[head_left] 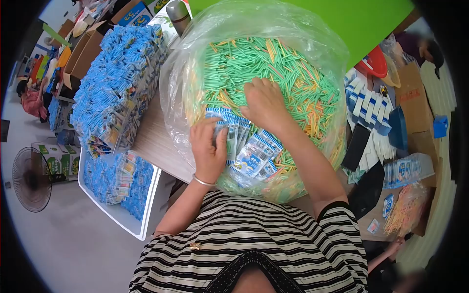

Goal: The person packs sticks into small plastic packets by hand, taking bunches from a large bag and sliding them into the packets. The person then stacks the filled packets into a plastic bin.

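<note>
A large clear plastic bag [185, 73] stands open in front of me, full of short thin sticks [244, 58], mostly green with yellow and pink ones. My left hand [209, 149] is at the near left of the pile, its fingers and thumb bent round a small blue-and-white plastic packet [222, 115]. Several more such packets [254, 158] lie on the sticks beside it, overlapping. My right hand [265, 103] is over the middle of the sticks with its fingers curled down into them; the fingertips are hidden, so what they pinch is unclear.
A tall heap of filled blue packets [117, 73] is on the table to the left, above a white bin [146, 215] with more packets. A metal flask [179, 17] stands behind. At right are a phone [356, 146], white-and-blue packs [371, 110] and a red basin [373, 63]. Other people sit nearby.
</note>
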Tool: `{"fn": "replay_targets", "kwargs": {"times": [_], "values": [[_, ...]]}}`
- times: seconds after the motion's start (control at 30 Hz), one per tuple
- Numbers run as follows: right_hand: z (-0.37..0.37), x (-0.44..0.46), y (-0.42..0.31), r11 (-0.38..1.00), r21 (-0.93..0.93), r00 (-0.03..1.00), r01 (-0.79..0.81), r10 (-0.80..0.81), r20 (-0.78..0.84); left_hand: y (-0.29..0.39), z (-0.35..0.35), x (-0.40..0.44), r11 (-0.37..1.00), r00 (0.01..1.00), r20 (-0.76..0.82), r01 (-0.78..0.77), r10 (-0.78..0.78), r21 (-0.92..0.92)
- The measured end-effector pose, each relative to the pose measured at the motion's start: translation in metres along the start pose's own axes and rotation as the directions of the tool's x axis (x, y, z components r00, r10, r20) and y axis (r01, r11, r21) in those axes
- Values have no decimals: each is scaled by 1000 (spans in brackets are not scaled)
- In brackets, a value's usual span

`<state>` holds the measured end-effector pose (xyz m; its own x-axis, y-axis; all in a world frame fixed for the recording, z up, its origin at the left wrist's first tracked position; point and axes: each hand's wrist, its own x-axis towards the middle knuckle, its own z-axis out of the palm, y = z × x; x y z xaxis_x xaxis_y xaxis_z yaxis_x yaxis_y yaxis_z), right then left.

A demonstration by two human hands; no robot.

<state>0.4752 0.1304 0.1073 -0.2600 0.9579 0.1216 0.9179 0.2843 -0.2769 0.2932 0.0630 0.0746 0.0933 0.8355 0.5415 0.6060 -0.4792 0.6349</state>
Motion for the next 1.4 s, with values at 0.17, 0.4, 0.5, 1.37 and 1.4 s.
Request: {"fn": "replay_targets", "kwargs": {"times": [0.17,0.4,0.5,1.37,1.4], "values": [[16,3,0,996,-84,999,11,-15,-52,-7,13,-2,998,998,-11,55,-56,-26],[29,-2,1,993,-116,993,11,-25,-119,-4,13,-1,998,998,-11,62,-62,32],[34,-3,7,998,-63,987,25,-35,-156,-5,15,-2,998,998,-19,62,-62,32],[-12,-81,11,138,985,916,107,371,-152,96,36,47,-335,577,802,733,-153,-591],[-7,-82,8,407,901,865,150,388,-319,95,38,43,-362,551,817,736,-168,-572]]}}
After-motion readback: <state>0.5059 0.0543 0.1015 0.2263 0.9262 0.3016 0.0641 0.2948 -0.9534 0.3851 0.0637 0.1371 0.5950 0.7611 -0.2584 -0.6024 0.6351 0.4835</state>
